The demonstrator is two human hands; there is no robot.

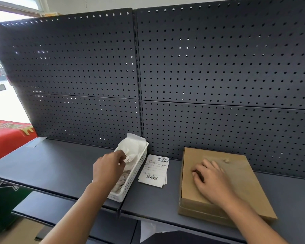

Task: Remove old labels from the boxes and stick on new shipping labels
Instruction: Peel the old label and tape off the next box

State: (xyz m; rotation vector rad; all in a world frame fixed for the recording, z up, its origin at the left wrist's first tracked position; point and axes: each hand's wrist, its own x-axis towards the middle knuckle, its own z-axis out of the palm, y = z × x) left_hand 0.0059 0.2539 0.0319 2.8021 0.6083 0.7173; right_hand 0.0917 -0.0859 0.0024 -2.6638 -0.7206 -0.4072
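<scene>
1. On my feed, the flat brown cardboard box [239, 182] lies on the right of the dark grey metal shelf [51, 164], close to the perforated dark back panel [218, 67]. I judge that it lies flat so that its broad top faces up for labelling.
2. The right hand [211, 180] rests palm-down on the box top with its fingers loosely spread and gripping nothing. I read this as steadying the box.
3. A small pale scrap [226, 160] sits on the lid just beyond that hand and may be label residue. Otherwise the top looks bare, so I think the old label is mostly off.
4. The left hand [107, 169] reaches into the narrow white slotted plastic basket [139, 166], which is full of crumpled white paper [134, 147]. Its fingers are bunched against the paper, but I cannot tell whether they pinch a piece or are letting go. I take the basket to be the waste bin.
5. The small stack of white barcoded shipping labels [154, 171] lies between basket and box, within reach of either hand and likely next.
</scene>
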